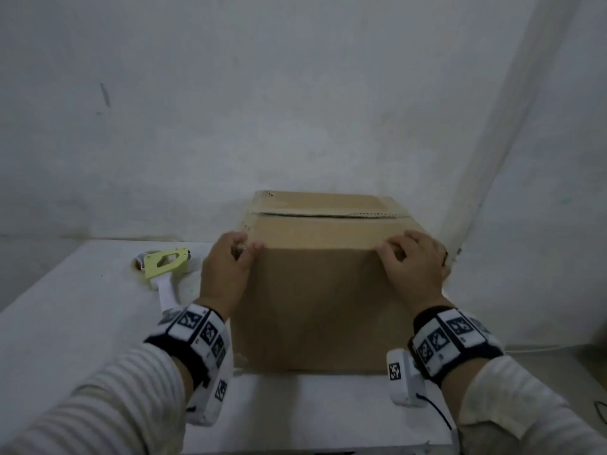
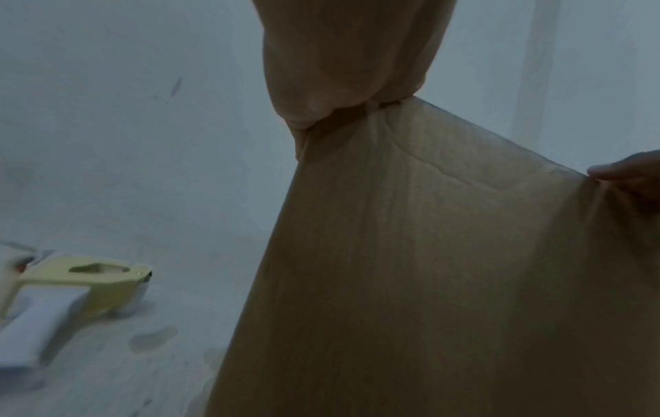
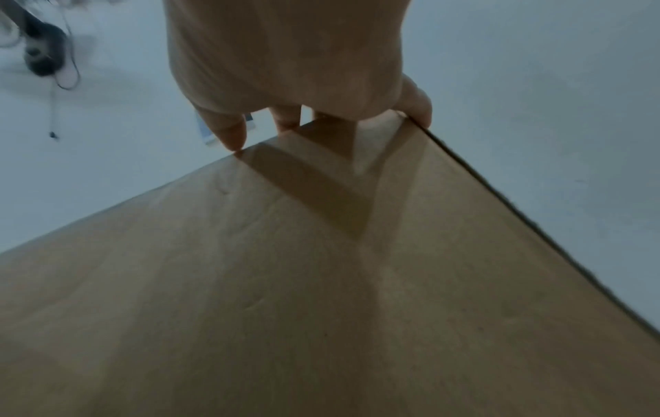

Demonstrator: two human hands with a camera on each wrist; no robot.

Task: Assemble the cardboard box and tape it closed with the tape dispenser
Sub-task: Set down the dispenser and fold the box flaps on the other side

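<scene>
A brown cardboard box (image 1: 322, 307) stands upright on the white table (image 1: 82, 323), close to the wall. Its top flaps are folded down, with a seam running across the top near the far edge. My left hand (image 1: 241, 249) grips the box's top front left corner, fingers curled over the edge. My right hand (image 1: 395, 252) grips the top front right corner the same way. In the left wrist view the left hand (image 2: 350, 56) pinches the box (image 2: 428, 282) corner. In the right wrist view the right hand's fingers (image 3: 228, 132) hook over the box (image 3: 321, 310) edge. The yellow-and-white tape dispenser (image 1: 164, 270) lies left of the box.
A white wall rises right behind the box. The tape dispenser (image 2: 78, 282) lies on the table a hand's width from the box's left side. The table ends just right of the box; a dark object with cables (image 3: 43, 56) lies on the floor there.
</scene>
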